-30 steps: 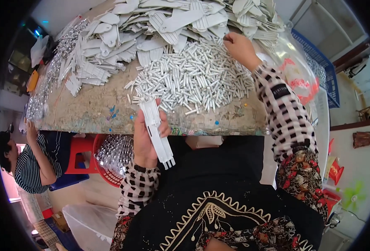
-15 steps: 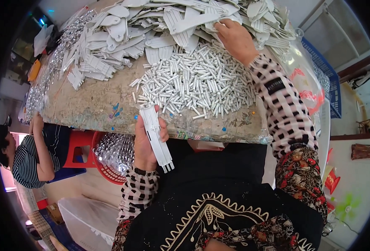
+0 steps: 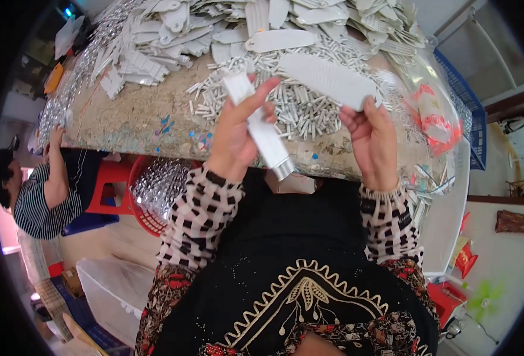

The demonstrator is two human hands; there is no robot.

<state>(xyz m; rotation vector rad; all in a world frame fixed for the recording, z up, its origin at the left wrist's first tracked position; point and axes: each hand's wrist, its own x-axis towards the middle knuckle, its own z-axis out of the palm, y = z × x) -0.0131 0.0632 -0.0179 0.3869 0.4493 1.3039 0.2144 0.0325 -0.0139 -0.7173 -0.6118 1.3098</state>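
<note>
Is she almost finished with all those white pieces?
Not nearly. Done: a red basket under the table looks full of pieces. In hand: the left hand holds a white strip, the right hand a flat white piece. Left: big piles of flat pieces and small sticks.

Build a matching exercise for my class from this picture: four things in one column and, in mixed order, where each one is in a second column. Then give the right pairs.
Things
1. narrow white strip stack
2. flat white ribbed piece
3. small white sticks
4. red basket

Places
A. heaped on the table
B. under the table edge, on the floor
C. in the left hand
D. in the right hand

Pairs: 1-C, 2-D, 3-A, 4-B
</note>
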